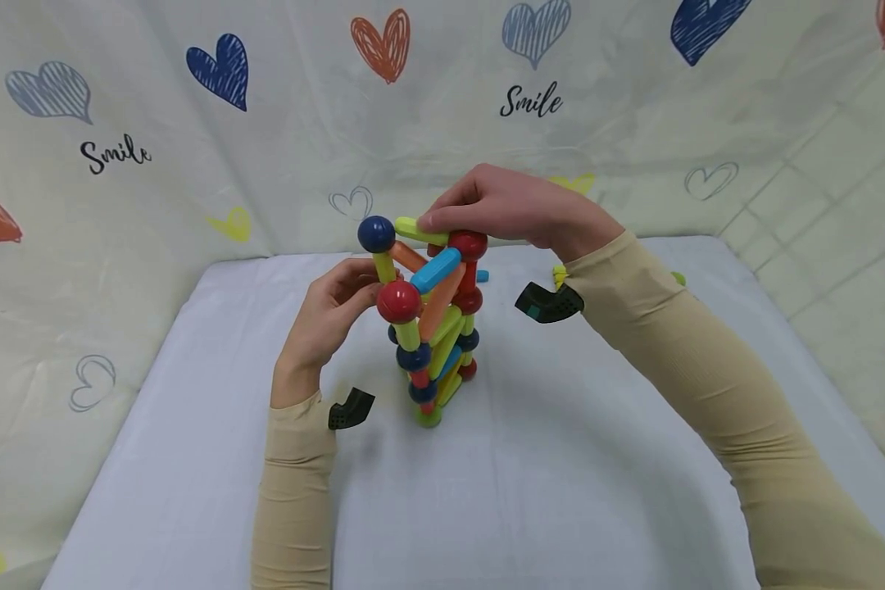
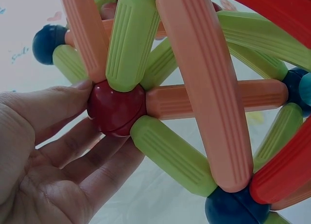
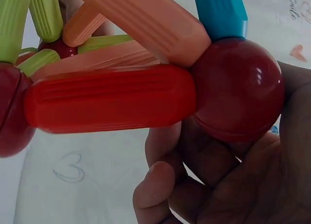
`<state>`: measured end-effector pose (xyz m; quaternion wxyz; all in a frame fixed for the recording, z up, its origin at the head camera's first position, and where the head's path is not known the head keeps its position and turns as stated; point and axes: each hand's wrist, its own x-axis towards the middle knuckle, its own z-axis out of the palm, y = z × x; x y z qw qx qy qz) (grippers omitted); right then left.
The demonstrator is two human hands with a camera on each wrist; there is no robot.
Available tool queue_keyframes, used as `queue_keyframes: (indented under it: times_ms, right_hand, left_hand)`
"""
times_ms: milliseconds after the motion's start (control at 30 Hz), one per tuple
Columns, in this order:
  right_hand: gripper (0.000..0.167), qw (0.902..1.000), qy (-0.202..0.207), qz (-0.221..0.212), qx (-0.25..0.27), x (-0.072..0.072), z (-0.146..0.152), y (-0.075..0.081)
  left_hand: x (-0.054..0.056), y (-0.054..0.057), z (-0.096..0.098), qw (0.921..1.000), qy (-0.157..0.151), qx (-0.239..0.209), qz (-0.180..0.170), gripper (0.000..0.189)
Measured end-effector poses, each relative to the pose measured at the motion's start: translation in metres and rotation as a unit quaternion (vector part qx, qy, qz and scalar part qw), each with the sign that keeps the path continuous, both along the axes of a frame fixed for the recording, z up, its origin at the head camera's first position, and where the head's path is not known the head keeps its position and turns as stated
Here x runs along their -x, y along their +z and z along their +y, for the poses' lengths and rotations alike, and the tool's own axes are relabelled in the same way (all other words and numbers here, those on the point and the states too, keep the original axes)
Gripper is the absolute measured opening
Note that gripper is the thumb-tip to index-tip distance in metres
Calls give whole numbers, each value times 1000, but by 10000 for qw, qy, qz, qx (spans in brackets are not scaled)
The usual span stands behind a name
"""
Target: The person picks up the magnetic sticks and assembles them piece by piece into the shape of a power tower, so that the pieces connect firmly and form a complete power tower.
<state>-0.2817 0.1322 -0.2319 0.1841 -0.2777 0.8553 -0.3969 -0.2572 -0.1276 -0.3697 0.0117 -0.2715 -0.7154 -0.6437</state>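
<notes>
A tall tower [image 1: 438, 319] of coloured magnetic sticks and balls stands on the table. At its left side my left hand [image 1: 332, 307] holds a red ball [image 2: 116, 107], thumb at its upper edge and fingers behind and below. Over the tower's top, my right hand [image 1: 512, 205] pinches a yellow-green stick [image 1: 410, 230] between thumb and fingers. This stick reaches from near the dark blue top ball [image 1: 376, 234] toward a red top ball [image 1: 468, 243]. In the right wrist view, curled fingers [image 3: 158, 185] show behind and below that red ball.
Behind the tower a blue piece [image 1: 483, 276] lies on the white-covered table [image 1: 546, 492]. Yellow pieces [image 1: 559, 276] and a green piece [image 1: 679, 279] lie partly hidden by the right forearm. A curtain [image 1: 442, 123] printed with hearts hangs at the back.
</notes>
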Motion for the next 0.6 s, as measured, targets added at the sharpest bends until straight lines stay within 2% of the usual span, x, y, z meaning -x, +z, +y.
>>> queue_keyframes:
  times_ms: [233,400,500,600]
  right_hand:
    - [31,9997,223,-50,-35,-1,-1,0]
    - [39,9999,-46,-49,111,-1,3,-3]
    - [43,9973,-444,-261,521,-2,12,-17]
    - [40,9906,-907,-578,849,-1,24,-50]
  left_hand:
    - [-1,0,0,10000,-7,-2,-6,31]
    - [-1,-1,1,10000,-4,-1,-4,30]
    - [-1,-1,0,10000,20,33,-17,30]
    - [0,-1,0,9999,44,65,-63,30]
